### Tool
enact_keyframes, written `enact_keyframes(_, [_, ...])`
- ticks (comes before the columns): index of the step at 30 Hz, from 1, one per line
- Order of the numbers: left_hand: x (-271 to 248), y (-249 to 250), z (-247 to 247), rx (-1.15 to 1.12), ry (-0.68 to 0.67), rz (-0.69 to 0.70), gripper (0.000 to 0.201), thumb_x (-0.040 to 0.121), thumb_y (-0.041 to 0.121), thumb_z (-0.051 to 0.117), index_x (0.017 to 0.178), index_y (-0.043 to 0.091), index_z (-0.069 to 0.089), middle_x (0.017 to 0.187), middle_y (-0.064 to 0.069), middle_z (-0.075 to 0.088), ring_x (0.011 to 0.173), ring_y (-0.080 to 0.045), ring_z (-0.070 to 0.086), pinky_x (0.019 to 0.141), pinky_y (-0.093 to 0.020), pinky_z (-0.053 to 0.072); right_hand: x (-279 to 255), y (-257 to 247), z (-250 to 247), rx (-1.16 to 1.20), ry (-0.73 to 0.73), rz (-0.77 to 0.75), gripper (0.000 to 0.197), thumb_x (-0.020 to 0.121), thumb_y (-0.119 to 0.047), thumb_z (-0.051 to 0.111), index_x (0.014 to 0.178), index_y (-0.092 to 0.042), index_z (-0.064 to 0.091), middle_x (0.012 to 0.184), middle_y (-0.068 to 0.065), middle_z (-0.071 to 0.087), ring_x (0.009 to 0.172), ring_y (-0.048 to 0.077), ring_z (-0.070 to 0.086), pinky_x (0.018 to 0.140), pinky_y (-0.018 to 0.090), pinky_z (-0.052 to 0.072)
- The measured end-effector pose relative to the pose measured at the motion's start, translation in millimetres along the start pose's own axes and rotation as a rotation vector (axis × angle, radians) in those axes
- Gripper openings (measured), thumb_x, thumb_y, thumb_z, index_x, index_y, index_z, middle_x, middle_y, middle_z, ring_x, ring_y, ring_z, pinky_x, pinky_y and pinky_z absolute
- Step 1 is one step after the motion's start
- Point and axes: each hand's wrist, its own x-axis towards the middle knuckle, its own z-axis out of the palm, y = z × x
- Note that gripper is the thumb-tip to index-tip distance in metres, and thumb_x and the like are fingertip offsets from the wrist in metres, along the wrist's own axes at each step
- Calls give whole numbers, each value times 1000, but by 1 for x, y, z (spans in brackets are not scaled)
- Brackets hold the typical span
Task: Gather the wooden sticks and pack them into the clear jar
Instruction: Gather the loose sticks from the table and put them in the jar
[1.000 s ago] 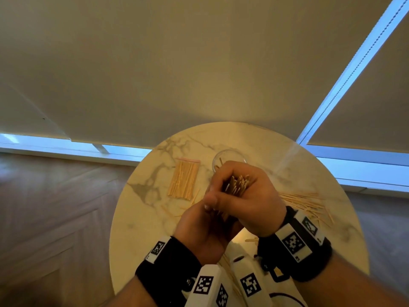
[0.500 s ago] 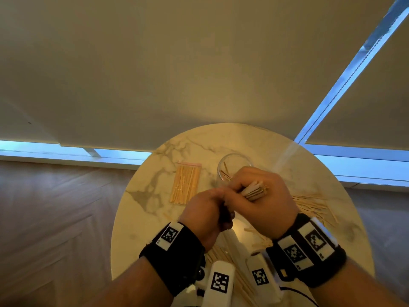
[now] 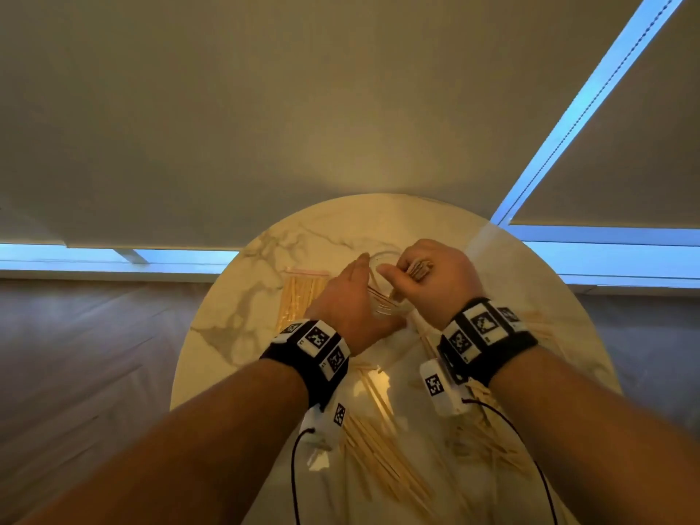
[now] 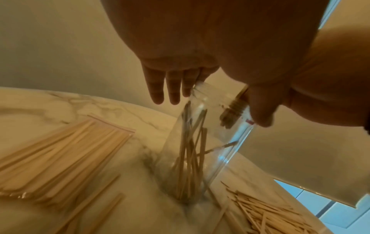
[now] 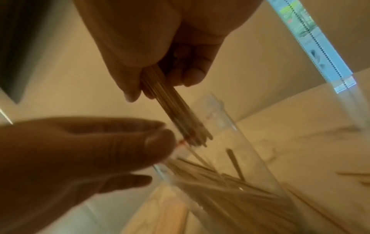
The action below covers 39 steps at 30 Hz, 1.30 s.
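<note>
A clear jar (image 4: 212, 136) stands on the round marble table (image 3: 469, 252), tilted in the wrist views, with several wooden sticks (image 4: 190, 152) inside. My left hand (image 3: 352, 286) holds the jar at its rim, thumb (image 5: 158, 140) on one side and straight fingers (image 4: 170, 88) on the other. My right hand (image 3: 435, 282) grips a bundle of sticks (image 5: 172, 104) above the jar. The bundle's lower ends (image 4: 232, 114) are just inside the jar's mouth.
A clear bag of sticks (image 3: 303, 297) lies left of the jar. Loose sticks are scattered on the near part of the table (image 3: 386, 445) and to the right (image 4: 270, 212). Window blinds hang just behind the table.
The left hand let go of the bundle and moved to the jar's rim. The right hand carried the bundle forward and over the jar's mouth.
</note>
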Motion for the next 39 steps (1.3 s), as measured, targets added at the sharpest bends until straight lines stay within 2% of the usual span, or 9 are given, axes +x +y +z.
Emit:
enact_keyframes(4, [5, -8, 8, -92, 54, -21, 108, 74, 59, 79, 159, 23, 23, 158, -4, 44, 140, -24, 49, 111, -40, 45, 0, 18, 26, -201, -38, -52, 45, 86, -69, 57, 65, -30, 61, 80, -16, 55, 85, 14, 58, 84, 33, 35])
enact_keyframes(9, [5, -11, 7, -134, 65, -23, 105, 72, 55, 81, 156, 25, 26, 153, 0, 50, 133, -22, 55, 102, -36, 50, -10, 32, 43, 43, 29, -26, 46, 72, -74, 67, 73, -28, 72, 130, -6, 56, 124, 25, 44, 103, 42, 41])
enact_keyframes(14, [2, -7, 8, -123, 80, -26, 95, 75, 43, 82, 152, 29, 29, 143, -1, 57, 119, -23, 64, 93, -39, 55, -20, 35, 33, 149, -105, 11, 60, 62, -71, 76, 99, -25, 64, 143, -2, 46, 136, 21, 35, 112, 39, 38])
enact_keyframes(17, [-4, -4, 10, -167, 101, -33, 100, 74, 50, 81, 155, 28, 27, 147, -2, 55, 123, -23, 62, 98, -41, 54, -34, 30, 20, 179, 1, 18, 57, 70, -61, 77, 110, -23, 64, 140, -1, 49, 134, 18, 38, 109, 25, 31])
enact_keyframes(20, [-22, -18, 22, -152, 119, -112, 111, 72, 61, 79, 159, 25, 21, 156, -2, 47, 133, -23, 55, 105, -44, 51, -67, 29, 9, 138, 46, 71, 31, 82, -46, 75, 104, -27, 64, 116, -5, 59, 109, 15, 56, 94, 34, 49])
enact_keyframes(23, [-53, -50, 45, 4, 25, -217, 98, 81, 45, 77, 160, 24, 25, 161, -3, 39, 142, -27, 45, 115, -46, 42, -120, 32, 10, 49, -309, 170, 24, 86, -46, 73, 104, -32, 65, 99, -12, 59, 86, 7, 58, 80, 37, 55])
enact_keyframes(29, [-97, -97, 75, 303, -204, -307, 89, 83, 21, 64, 160, 24, 20, 165, -2, 22, 146, -32, 27, 116, -47, 39, -225, 39, 65, -200, -811, 222, 91, 67, -72, 68, 143, -34, 35, 136, -9, 45, 117, 18, 54, 94, 37, 53])
enact_keyframes(34, [-100, -97, 79, 381, -187, -321, 80, 82, 28, 69, 152, 21, 32, 148, -7, 39, 131, -33, 44, 99, -47, 52, -244, 27, 82, -168, -732, 215, 69, 89, -36, 66, 148, -25, 32, 140, -2, 43, 112, 19, 58, 94, 31, 54])
enact_keyframes(39, [-109, -96, 91, 243, -163, -405, 41, 90, 22, 56, 130, 19, 49, 127, -8, 52, 114, -33, 57, 93, -47, 53, -226, 30, 84, -168, -652, 288, 36, 96, -32, 55, 131, -22, 52, 124, 1, 55, 102, 21, 61, 87, 31, 53])
